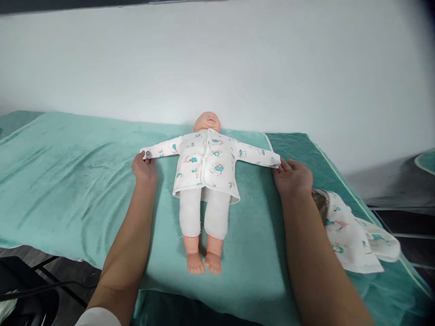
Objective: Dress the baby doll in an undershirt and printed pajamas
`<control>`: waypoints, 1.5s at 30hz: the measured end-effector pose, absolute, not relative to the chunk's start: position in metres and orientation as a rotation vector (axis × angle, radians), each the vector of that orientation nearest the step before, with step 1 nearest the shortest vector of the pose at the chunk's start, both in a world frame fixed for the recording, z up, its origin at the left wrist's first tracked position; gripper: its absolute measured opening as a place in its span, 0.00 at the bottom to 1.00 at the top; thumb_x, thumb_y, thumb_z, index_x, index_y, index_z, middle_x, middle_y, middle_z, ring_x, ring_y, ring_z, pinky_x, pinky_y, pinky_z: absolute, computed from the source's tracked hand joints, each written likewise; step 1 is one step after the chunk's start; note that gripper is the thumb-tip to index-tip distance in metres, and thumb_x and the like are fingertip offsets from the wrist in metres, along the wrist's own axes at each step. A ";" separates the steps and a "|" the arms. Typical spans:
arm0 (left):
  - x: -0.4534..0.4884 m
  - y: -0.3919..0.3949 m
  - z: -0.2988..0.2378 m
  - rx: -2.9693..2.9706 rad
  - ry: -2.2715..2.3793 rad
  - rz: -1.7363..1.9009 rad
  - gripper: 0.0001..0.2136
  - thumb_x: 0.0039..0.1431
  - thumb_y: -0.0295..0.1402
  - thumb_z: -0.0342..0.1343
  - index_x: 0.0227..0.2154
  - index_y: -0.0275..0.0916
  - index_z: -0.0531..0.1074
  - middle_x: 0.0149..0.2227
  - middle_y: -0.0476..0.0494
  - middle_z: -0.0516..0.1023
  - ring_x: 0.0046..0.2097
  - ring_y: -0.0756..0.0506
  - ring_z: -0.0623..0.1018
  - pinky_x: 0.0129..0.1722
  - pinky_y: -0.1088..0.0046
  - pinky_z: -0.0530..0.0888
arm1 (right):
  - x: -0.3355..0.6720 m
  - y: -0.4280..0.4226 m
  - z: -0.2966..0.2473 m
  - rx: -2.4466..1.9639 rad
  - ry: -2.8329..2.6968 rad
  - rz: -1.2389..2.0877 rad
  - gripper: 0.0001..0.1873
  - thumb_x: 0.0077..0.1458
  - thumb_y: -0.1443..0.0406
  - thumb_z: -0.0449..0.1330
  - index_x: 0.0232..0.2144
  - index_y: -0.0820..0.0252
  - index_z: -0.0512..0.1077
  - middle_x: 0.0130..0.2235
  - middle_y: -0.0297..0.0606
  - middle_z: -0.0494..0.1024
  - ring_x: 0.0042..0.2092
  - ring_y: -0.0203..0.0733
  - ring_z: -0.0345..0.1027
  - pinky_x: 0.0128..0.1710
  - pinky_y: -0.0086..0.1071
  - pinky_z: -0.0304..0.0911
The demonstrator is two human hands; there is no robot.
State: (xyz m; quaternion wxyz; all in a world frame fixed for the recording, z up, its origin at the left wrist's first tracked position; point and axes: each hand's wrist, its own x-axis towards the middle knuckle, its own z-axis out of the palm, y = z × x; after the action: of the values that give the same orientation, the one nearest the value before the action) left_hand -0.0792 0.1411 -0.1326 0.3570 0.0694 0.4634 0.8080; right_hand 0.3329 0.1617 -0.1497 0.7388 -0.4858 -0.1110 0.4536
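A baby doll (pixel 207 121) lies on its back on a teal towel (pixel 74 176), head toward the wall, arms spread wide. It wears a white printed jacket (pixel 205 163) and white trousers (pixel 204 213), with bare feet toward me. My left hand (pixel 144 168) pinches the cuff of the doll's sleeve on the left side. My right hand (pixel 292 176) rests at the end of the other sleeve, fingers closed on its cuff.
A second white printed garment (pixel 353 235) lies crumpled on the darker teal cover (pixel 299 145) to the right. A white wall runs behind the table. Dark chair parts and a cable sit at the lower left (pixel 30 290).
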 end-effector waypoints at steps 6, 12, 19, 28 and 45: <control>-0.045 0.114 -0.116 0.767 1.373 2.293 0.18 0.57 0.22 0.59 0.48 0.46 0.70 0.62 0.49 0.71 0.69 0.48 0.65 0.71 0.67 0.58 | 0.251 0.110 -0.129 -0.984 -1.173 0.556 0.20 0.59 0.65 0.61 0.54 0.54 0.69 0.61 0.42 0.73 0.65 0.46 0.65 0.69 0.48 0.55; -0.001 0.071 -0.074 1.209 1.015 1.389 0.16 0.45 0.20 0.70 0.37 0.41 0.79 0.52 0.40 0.78 0.67 0.35 0.68 0.70 0.58 0.60 | 0.190 0.046 -0.110 -1.115 -2.126 0.128 0.25 0.57 0.56 0.66 0.56 0.53 0.70 0.62 0.50 0.70 0.61 0.63 0.62 0.62 0.61 0.57; -0.014 0.064 -0.079 1.592 0.921 1.126 0.28 0.31 0.19 0.75 0.39 0.44 0.76 0.64 0.38 0.68 0.72 0.31 0.57 0.73 0.47 0.49 | 0.195 0.044 -0.109 -1.227 -2.060 0.054 0.04 0.62 0.66 0.58 0.40 0.53 0.72 0.43 0.46 0.75 0.45 0.53 0.68 0.46 0.46 0.66; 0.000 0.067 -0.091 1.600 1.166 1.362 0.06 0.52 0.26 0.66 0.30 0.43 0.74 0.50 0.43 0.79 0.58 0.38 0.73 0.64 0.61 0.65 | 0.206 0.063 -0.118 -1.128 -1.081 0.960 0.13 0.61 0.56 0.63 0.30 0.54 0.67 0.23 0.25 0.61 0.23 0.33 0.52 0.23 0.29 0.51; -0.052 0.113 -0.130 0.442 1.384 1.960 0.15 0.46 0.20 0.58 0.36 0.42 0.68 0.40 0.49 0.75 0.41 0.51 0.76 0.44 0.76 0.73 | 0.255 0.104 -0.125 -1.184 -0.697 0.777 0.14 0.40 0.62 0.65 0.34 0.57 0.73 0.31 0.29 0.69 0.31 0.34 0.60 0.31 0.29 0.54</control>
State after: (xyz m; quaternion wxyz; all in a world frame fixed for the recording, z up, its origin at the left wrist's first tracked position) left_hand -0.0522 0.1127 -0.1303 0.3438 0.1700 0.5326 0.7545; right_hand 0.2547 0.1039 -0.1247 0.7044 -0.5323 -0.3136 0.3495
